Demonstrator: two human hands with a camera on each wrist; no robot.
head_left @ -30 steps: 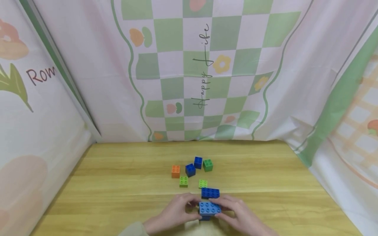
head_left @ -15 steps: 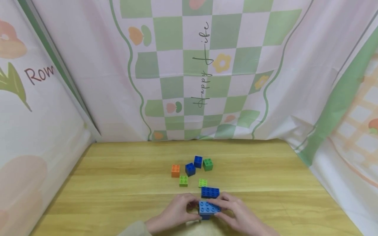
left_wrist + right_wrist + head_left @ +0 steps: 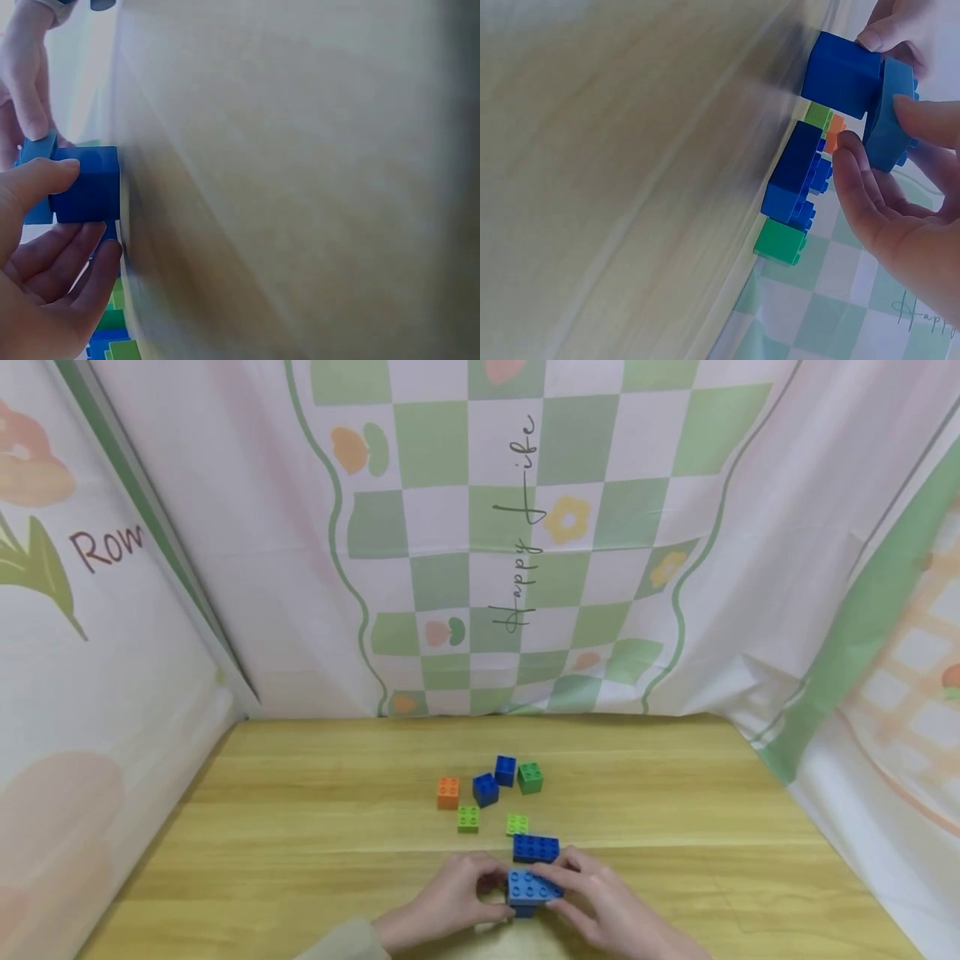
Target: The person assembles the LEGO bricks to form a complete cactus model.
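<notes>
A light blue eight-stud brick (image 3: 525, 888) sits over a dark blue brick (image 3: 88, 184) close to the near side of the table, overhanging it to the right. My left hand (image 3: 459, 893) holds the dark blue brick from the left, its thumb on the near face and its fingers on the far side. From the right, my right hand (image 3: 603, 897) pinches the overhanging end of the light blue brick between thumb and fingers. In the right wrist view, the light blue brick (image 3: 889, 116) leans slightly away from the dark blue brick (image 3: 843, 73), with a narrow wedge between them.
Just behind the hands lies a long dark blue brick (image 3: 536, 848). Farther back are two lime bricks (image 3: 468, 819), an orange brick (image 3: 447, 792), two small blue bricks (image 3: 486, 790) and a green brick (image 3: 530, 777). Printed curtains (image 3: 300, 610) enclose the wooden table (image 3: 315, 810).
The right hand's fingers have shifted slightly over the light blue brick's top and cover more of its far studs. Both hands and the bricks otherwise stay nearly still.
</notes>
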